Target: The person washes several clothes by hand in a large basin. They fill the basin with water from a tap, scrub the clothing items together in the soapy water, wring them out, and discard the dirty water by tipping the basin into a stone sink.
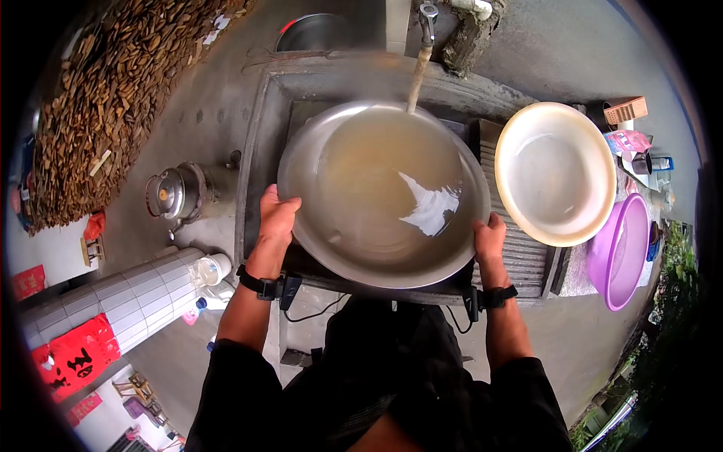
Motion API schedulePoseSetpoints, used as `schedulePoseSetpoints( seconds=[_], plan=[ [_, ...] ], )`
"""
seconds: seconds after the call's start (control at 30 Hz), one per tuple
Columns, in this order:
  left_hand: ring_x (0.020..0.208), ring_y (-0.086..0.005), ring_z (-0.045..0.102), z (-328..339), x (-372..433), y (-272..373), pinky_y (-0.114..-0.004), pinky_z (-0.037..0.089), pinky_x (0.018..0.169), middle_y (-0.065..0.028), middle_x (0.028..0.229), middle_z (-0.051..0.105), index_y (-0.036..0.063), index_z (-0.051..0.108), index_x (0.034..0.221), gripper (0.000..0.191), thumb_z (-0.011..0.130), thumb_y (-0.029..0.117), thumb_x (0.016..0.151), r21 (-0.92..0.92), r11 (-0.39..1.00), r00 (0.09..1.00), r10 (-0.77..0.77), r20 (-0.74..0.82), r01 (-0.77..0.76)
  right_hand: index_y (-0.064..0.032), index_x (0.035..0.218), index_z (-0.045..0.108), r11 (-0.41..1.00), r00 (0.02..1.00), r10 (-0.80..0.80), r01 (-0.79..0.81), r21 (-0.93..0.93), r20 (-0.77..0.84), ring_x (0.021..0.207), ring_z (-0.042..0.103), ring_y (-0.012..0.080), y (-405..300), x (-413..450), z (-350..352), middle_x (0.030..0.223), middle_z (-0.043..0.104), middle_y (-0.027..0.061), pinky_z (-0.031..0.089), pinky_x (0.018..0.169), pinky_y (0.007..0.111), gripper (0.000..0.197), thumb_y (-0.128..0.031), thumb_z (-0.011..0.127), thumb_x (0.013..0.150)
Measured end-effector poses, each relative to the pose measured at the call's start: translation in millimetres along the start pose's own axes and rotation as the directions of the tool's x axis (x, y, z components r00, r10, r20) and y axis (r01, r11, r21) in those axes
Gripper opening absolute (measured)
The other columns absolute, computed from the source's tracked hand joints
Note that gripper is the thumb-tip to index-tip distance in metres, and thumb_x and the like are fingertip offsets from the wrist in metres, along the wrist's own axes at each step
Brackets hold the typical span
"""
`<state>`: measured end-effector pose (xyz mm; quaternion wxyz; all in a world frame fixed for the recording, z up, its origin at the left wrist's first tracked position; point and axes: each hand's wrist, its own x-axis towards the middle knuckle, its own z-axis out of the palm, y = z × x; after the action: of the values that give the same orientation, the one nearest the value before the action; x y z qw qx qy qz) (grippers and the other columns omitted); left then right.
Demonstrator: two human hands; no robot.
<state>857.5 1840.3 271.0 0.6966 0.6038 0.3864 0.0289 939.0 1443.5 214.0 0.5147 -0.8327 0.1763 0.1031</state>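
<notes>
A wide metal basin (350,260) with cloudy, yellowish water (361,169) in it stands before me over a concrete sink (257,141). My left hand (277,216) grips its left rim, thumb on top. On the opposite side my right hand (489,236) holds the rim in the same way. A bright reflection lies on the water. From the faucet (428,22) at the back, a pale hose or tube (419,79) reaches down to the basin's far rim; whether water flows from it I cannot tell.
Right of the sink, a cream plastic basin (556,169) rests by a ridged concrete washboard (522,254). Beyond it leans a purple plastic tub (627,254). Leftward are a metal kettle (175,192), a tiled pillar (130,294) and a large stack of split firewood (113,101).
</notes>
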Motion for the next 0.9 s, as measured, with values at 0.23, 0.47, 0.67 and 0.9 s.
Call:
schedulePoseSetpoints(
  seconds=[0.23, 0.47, 0.67, 0.9],
  plan=[
    [0.084, -0.0216, 0.058, 10, -10, 41, -0.035, 0.048, 0.074, -0.0122, 0.096, 0.059, -0.0029, 0.049, 0.1, 0.025, 0.047, -0.008, 0.075, -0.028, 0.999, 0.998, -0.042, -0.05, 0.041, 0.0103, 0.089, 0.058, 0.947, 0.978, 0.192, -0.208, 0.245, 0.088, 0.064, 0.057, 0.0176, -25, -2, 3, 0.076, 0.062, 0.0129, 0.047, 0.058, 0.03, 0.024, -0.002, 0.057, 0.069],
    [0.079, -0.0198, 0.058, 1, -15, 60, -0.031, 0.049, 0.069, -0.0112, 0.093, 0.059, -0.0025, 0.049, 0.097, 0.024, 0.047, -0.007, 0.073, -0.049, 0.999, 1.0, 0.02, 0.006, -0.019, 0.0095, 0.088, 0.057, 0.854, 0.926, 0.32, -0.374, 0.362, 0.203, 0.059, 0.057, 0.0188, -17, -17, 12, 0.074, 0.061, 0.013, 0.045, 0.051, 0.032, 0.021, -0.002, 0.058, 0.07],
    [0.053, -0.0129, 0.053, 5, -42, 98, -0.025, 0.04, 0.041, -0.0056, 0.072, 0.056, 0.0007, 0.048, 0.089, 0.015, 0.047, -0.004, 0.075, -0.012, 0.997, 0.991, 0.075, -0.107, -0.077, 0.0042, 0.091, 0.054, 0.817, 0.838, 0.449, -0.525, 0.236, 0.311, 0.034, 0.041, 0.0153, -23, -35, 33, 0.057, 0.05, 0.0078, 0.025, 0.028, 0.03, 0.022, -0.011, 0.056, 0.076],
    [0.045, -0.0094, 0.044, 67, -77, 153, -0.024, 0.03, 0.035, -0.0035, 0.064, 0.05, 0.0039, 0.044, 0.082, 0.01, 0.046, -0.003, 0.077, 0.193, 0.961, 0.98, 0.199, 0.019, -0.199, 0.0098, 0.09, 0.05, 0.57, 0.751, 0.416, -0.655, 0.496, 0.513, 0.037, 0.042, 0.0165, -7, -66, 5, 0.065, 0.053, 0.011, 0.028, 0.03, 0.029, 0.017, -0.001, 0.052, 0.078]
  ],
)
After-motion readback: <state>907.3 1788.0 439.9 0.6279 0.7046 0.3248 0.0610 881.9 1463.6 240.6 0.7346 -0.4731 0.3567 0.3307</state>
